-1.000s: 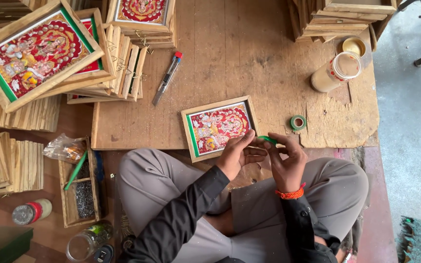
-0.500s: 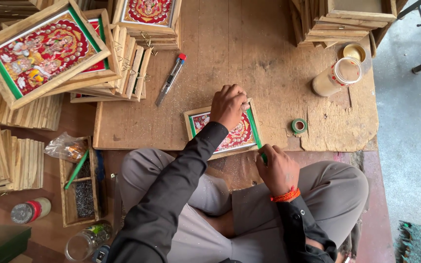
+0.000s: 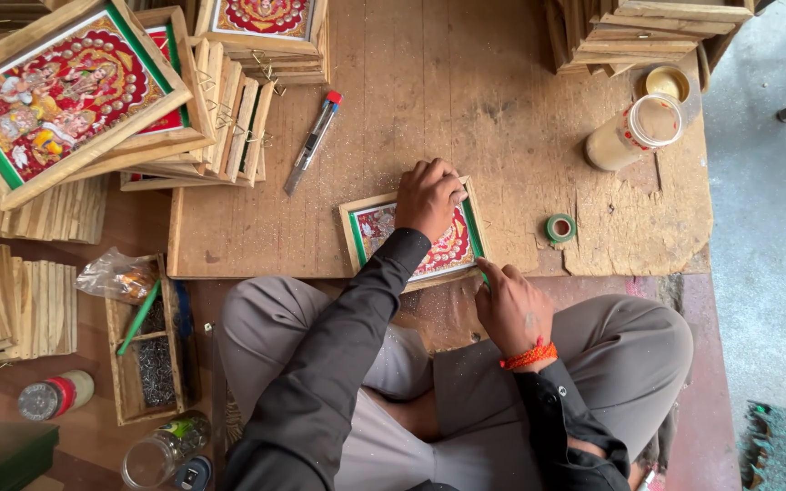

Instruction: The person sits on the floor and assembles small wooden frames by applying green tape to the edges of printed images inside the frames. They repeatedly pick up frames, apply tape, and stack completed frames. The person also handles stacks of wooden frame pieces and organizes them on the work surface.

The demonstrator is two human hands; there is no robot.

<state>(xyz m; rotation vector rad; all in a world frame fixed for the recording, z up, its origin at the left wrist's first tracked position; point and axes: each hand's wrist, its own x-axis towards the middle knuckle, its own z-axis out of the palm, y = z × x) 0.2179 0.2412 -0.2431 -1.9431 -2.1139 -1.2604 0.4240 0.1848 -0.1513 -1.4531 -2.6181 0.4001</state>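
A small framed picture is being pressed flat on the wooden surface by the left hand, fingers spread over its top edge. Its lower right corner is being touched by the right hand, fingers curled narrow. A green tape roll is lying just beside; a cutter is lying well apart.
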